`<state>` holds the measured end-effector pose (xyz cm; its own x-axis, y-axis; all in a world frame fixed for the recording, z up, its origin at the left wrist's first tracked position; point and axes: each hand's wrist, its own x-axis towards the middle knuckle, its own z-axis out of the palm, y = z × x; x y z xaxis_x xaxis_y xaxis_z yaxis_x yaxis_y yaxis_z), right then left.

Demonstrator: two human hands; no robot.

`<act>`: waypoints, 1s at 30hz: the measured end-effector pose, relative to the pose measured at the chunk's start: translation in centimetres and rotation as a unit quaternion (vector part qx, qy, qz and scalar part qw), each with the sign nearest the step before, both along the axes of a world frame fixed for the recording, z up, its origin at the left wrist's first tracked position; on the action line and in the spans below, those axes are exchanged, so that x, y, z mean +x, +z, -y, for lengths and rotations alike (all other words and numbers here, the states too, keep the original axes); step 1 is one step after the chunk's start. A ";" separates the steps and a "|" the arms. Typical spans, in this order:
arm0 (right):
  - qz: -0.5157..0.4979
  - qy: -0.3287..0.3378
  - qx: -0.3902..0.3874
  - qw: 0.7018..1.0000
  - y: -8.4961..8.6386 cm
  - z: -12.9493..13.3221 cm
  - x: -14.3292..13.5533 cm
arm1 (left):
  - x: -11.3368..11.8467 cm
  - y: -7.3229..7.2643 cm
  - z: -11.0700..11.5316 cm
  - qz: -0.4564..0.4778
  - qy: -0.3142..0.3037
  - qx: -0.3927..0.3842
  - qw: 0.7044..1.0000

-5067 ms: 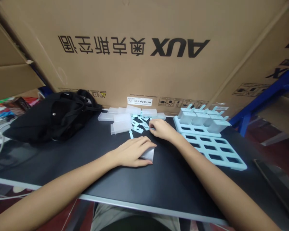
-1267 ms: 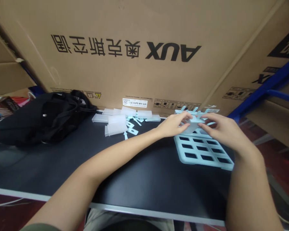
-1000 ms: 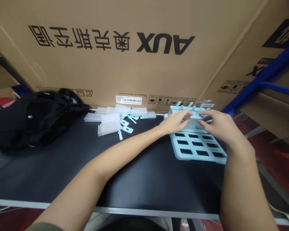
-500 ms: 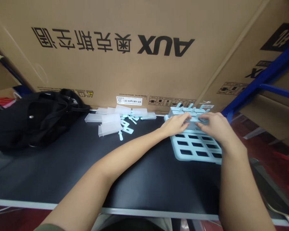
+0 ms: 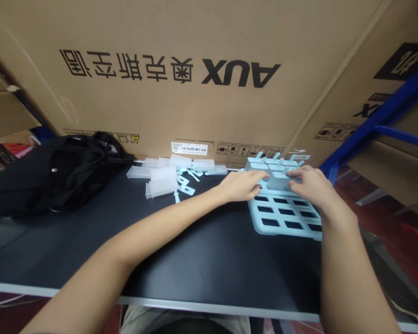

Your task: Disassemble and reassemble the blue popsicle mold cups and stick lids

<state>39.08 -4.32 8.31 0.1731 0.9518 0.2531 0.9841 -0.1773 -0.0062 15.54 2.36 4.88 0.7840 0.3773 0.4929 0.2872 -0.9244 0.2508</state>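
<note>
A light-blue popsicle mold rack (image 5: 270,222) lies at the right of the black table, its front rows showing bare slots. Capped popsicle molds (image 5: 257,168) with stick handles pointing up fill the back rows. One translucent mold (image 5: 277,181) stands nearest me among them. My right hand (image 5: 310,185) has its thumb and fingertips on the right edge of that mold. Its other fingers are partly hidden. My left hand (image 5: 242,185) is at the rack's left side, fingers stretched and thumb apart, with nothing seen in it.
Loose translucent mold sleeves (image 5: 163,181) and light-blue stick pieces (image 5: 187,189) lie in a heap at the table's back middle. A black bag (image 5: 52,176) sits on the left. Large cardboard boxes (image 5: 195,106) stand behind the table, and a blue metal frame (image 5: 386,111) rises at right.
My left hand has drawn back to the left, away from the near mold. My right hand stays by the mold. The view has shifted slightly.
</note>
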 end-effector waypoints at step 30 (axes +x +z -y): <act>0.049 0.245 -0.093 0.964 -1.9 -8.0 -15.0 | -10.7 2.1 -7.6 -0.294 0.194 0.105 0.930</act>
